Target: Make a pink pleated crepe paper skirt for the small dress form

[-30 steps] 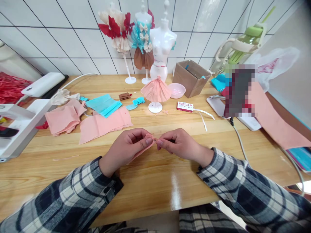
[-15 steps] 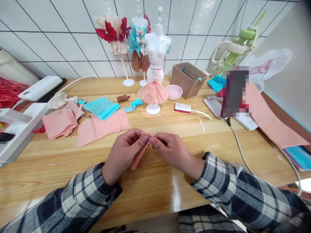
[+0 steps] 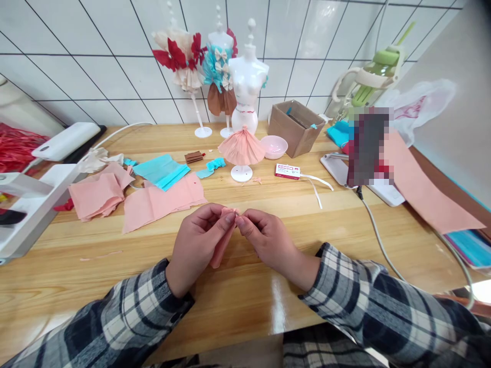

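Between my hands, above the near part of the wooden table, is a folded strip of pink crepe paper [image 3: 221, 249]. My left hand [image 3: 199, 239] is closed on it, thumb and fingers pinching the top end while the rest hangs down below. The fingertips of my right hand [image 3: 266, 235] pinch the paper's upper edge, touching the left thumb. Behind them a small white mannequin [image 3: 247, 76] stands on a round base, wearing a pleated pink paper skirt [image 3: 242, 147]. More pink crepe paper [image 3: 164, 202] lies flat to the left, partly under a blue sheet [image 3: 161, 171].
Two dressed mannequins [image 3: 187, 66] stand by the tiled wall. A pink bowl [image 3: 274, 146], a cardboard box [image 3: 295, 128] and a small labelled box [image 3: 287, 171] with white strips sit behind my right hand. A white power strip [image 3: 34, 209] is at left; a cable [image 3: 378, 232] runs at right.
The view has shifted slightly. Both hands keep their pinch on the pink paper in nearly the same place, with only small finger movement.
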Demonstrator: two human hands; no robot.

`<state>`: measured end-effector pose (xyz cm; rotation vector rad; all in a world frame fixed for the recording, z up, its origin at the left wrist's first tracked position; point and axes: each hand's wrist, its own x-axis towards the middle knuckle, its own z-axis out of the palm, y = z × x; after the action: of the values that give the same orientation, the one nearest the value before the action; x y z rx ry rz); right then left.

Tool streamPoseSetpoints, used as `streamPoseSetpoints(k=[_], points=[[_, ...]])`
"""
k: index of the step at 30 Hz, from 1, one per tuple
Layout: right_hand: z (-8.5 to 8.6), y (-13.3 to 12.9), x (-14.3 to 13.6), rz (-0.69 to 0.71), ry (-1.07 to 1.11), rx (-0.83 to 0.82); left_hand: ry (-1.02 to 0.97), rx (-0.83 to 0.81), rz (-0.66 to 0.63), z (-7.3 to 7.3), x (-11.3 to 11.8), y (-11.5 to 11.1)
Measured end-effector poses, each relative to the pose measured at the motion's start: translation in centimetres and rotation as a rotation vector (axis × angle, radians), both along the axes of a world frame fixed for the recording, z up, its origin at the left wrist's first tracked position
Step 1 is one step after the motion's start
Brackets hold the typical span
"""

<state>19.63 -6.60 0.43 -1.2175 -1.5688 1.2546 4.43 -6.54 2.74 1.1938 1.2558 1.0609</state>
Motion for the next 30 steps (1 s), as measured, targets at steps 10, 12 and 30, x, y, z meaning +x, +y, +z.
streamPoseSetpoints(k=[10, 12, 30], points=[[0.1, 0.0, 0.0, 0.006, -0.002, 0.011, -0.042, 0.000, -0.087, -0.4, -0.4, -0.2], [0.3, 0.0, 0.1, 0.013, 0.011, 0.011, -0.037, 0.007, -0.091, -0.5, -0.5, -0.2], [1.2, 1.8, 3.0, 0.305, -0.103, -0.092, 0.073, 0.029, -0.241, -0.1, -1.3, 1.2]])
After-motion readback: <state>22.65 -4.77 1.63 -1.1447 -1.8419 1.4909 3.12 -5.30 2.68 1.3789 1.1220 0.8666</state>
